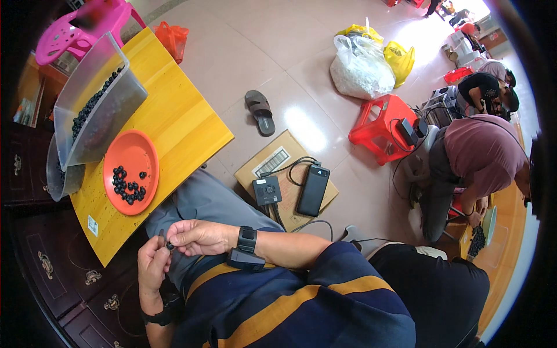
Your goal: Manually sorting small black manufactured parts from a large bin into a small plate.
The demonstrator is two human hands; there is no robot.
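My left hand (152, 265) and my right hand (200, 236) meet over my lap, fingers pinched together. A small black round piece (170, 246) shows between their fingertips. Beside it a thin, dark grey strip (161, 233) sticks up; what it is and which hand grips it, I cannot tell. Just beyond my hands, an orange plate (149, 200) holds several loose black round pieces (129, 187). It rests on a yellow wooden table (185, 124). Behind the plate a clear plastic bin (119, 107), tilted, has many more of these pieces inside.
A pink chair (113, 17) stands past the table. On the floor are a sandal (260, 113), a cardboard piece (278, 152) bearing a black power bank (313, 190) with cables, a red stool (377, 130) and filled bags (362, 69). At right, a person (484, 151) bends over another table.
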